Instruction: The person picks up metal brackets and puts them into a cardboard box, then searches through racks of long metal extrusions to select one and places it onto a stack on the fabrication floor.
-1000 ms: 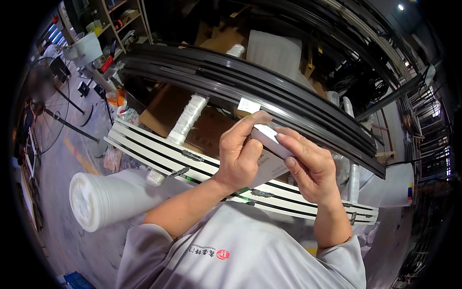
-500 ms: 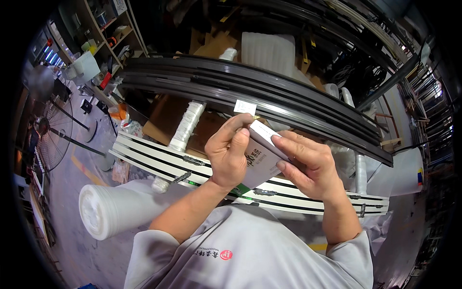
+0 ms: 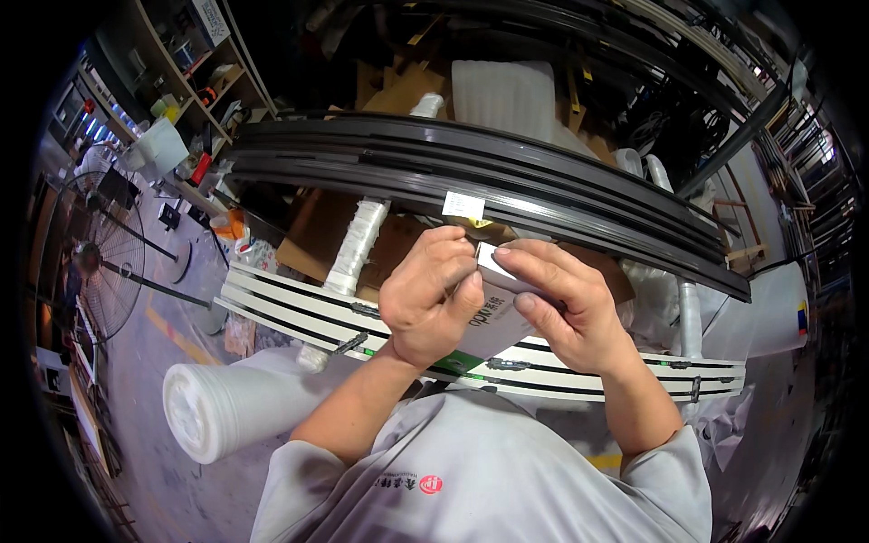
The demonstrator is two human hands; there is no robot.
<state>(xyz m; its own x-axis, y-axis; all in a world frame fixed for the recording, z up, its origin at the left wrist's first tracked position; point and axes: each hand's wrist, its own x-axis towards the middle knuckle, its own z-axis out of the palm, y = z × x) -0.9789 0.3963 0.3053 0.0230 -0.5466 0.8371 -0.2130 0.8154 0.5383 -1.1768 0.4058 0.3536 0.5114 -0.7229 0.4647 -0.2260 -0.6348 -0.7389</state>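
A slim white cardboard box (image 3: pixel 493 328) with dark print and a green lower end is between my hands, in front of my chest. My left hand (image 3: pixel 429 297) has its fingers curled at the box's upper left corner, the thumb pressed along that edge. From the other side my right hand (image 3: pixel 572 303) grips the box, fingers over its narrow top face and thumb on the broad front. The fingers hide part of the box's end, so I cannot see whether a flap is open. Just beyond my left fingertips, a white paper label (image 3: pixel 463 206) lies on dark metal profiles (image 3: pixel 534 211).
White profiles (image 3: pixel 281 303) with black strips and fittings lie below my hands. Wrapped support bars (image 3: pixel 358 246) run under the profiles. A roll of white foam (image 3: pixel 195 416) is at lower left, a standing fan (image 3: pixel 104 262) farther left. Shelves (image 3: pixel 222 54) stand at upper left.
The box has tipped and shifted slightly down, with both hands still on it. My right fingers have moved closer to the box's upper left end. The whole view has shifted slightly.
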